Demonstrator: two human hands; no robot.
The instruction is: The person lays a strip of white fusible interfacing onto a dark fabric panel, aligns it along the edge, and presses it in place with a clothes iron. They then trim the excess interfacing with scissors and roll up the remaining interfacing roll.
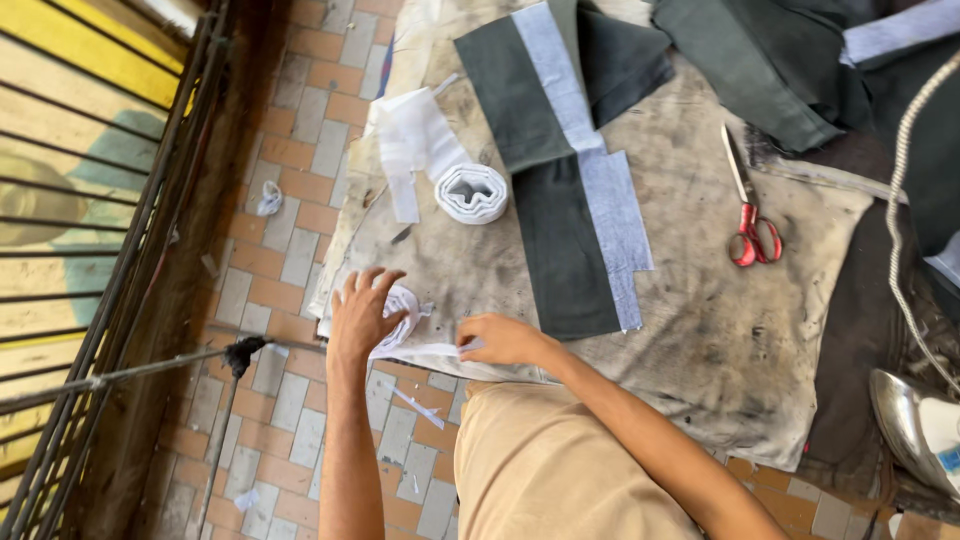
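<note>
My left hand point(360, 312) rests fingers-down on a crumpled wad of white interfacing strip point(405, 305) at the near left edge of the worn padded table cover point(700, 330). My right hand point(500, 340) pinches the flat end of that same white strip point(430, 350) just to the right. Farther back lies a rolled coil of white strip point(471, 193) with a loose tail. A dark green cloth piece point(560, 240) with a pale grey strip point(615, 215) laid along it lies in the middle of the table.
Red-handled scissors point(748, 225) lie at the right of the cover. Dark green cloth point(770, 60) is heaped at the back right. An iron point(920, 425) and a pale cord point(900, 200) are at the right edge. A metal railing point(120, 250) runs along the left, above the brick floor point(290, 400).
</note>
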